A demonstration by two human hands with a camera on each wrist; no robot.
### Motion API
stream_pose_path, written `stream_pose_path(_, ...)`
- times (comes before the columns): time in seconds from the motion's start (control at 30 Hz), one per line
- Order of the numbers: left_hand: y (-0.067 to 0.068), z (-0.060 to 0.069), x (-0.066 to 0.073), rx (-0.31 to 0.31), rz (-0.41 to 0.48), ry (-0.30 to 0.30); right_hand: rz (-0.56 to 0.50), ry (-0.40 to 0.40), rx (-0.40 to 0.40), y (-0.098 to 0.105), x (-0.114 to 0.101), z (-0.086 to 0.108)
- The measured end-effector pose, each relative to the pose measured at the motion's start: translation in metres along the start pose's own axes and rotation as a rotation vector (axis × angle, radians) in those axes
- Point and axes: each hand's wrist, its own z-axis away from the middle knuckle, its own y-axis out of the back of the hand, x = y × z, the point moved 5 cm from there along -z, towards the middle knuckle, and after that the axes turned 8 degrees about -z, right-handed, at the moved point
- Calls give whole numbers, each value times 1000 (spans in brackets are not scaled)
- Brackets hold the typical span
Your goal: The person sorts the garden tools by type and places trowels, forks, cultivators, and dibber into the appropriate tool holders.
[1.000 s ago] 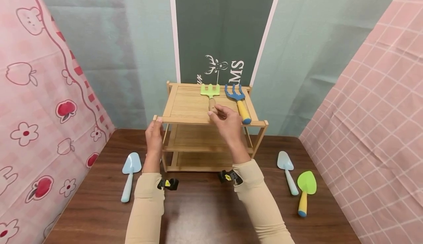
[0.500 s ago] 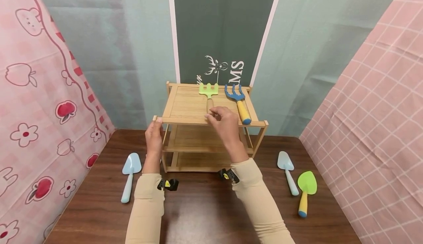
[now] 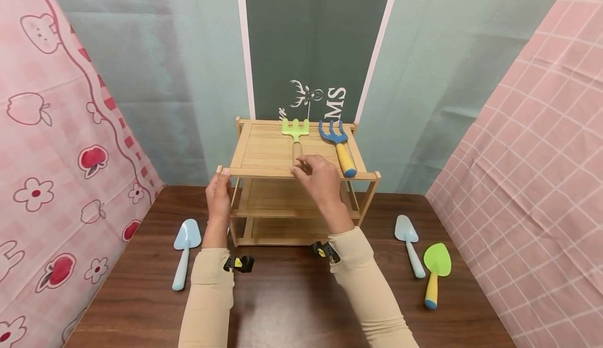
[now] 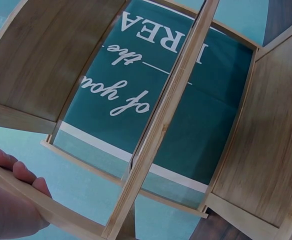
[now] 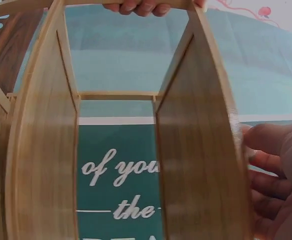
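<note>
On the top shelf of a wooden rack (image 3: 264, 171) lies a green rake (image 3: 296, 132) with its tines toward the back. My right hand (image 3: 322, 179) pinches the end of its wooden handle at the shelf's front edge; in the right wrist view this hand (image 5: 281, 170) is beside the top board, the rake hidden. A blue rake with a yellow handle (image 3: 346, 160) lies to the right of the green one. My left hand (image 3: 219, 196) grips the rack's front left post, and in the left wrist view its fingers (image 4: 23, 172) curl round the wooden bar.
A light blue trowel (image 3: 187, 235) lies on the brown table (image 3: 282, 295) left of the rack. On the right are a pale trowel (image 3: 407, 230) and a green trowel with a yellow handle (image 3: 437, 260). Curtains (image 3: 198, 49) stand behind and at both sides.
The green rake has moved slightly left, with its handle now straighter, and my right hand has shifted left with it. My left hand stays on the rack.
</note>
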Motion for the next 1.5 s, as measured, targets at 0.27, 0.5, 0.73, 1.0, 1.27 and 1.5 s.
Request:
stream_pose_path(0.27, 1, 0, 0, 1, 1, 12, 50, -87, -173, 17, -15, 6)
stream_pose_path(0.5, 1, 0, 0, -1, -1, 7, 81, -174, -466, 35, -28, 16)
stream_pose_path(0.73, 1, 0, 0, -4, -1, 6, 86, -192, -635, 47, -31, 35)
stream_pose_path(1.0, 1, 0, 1, 0, -11, 9, 87, -250, -684, 56, -10, 60)
stream_pose_path(1.27, 1, -1, 0, -13, 11, 2, 57, -288, -672, 61, 13, 81)
stream_pose_path(1.5, 2, -1, -2, -14, 21, 29, 55, -330, -656, 66, 32, 97)
